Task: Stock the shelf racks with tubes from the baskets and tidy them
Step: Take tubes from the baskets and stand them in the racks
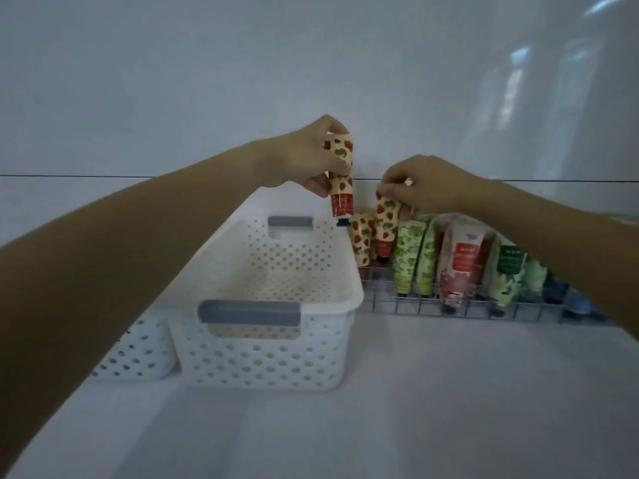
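Left grip [304, 157] holds a strawberry tube [341, 198] cap-down; right grip [425, 188] pinches a racked tube [386, 223]. Tight insertion could topple neighbouring tubes [362, 240].

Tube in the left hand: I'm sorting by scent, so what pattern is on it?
The tube is cream with red strawberries, red band by cap; head view.

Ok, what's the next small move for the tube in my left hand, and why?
Probably lower the cream strawberry-print plastic tube, held cap-down by the left hand, into the left end of the grey wire rack: the right hand pinches a matching tube there, and the white perforated plastic basket looks empty.
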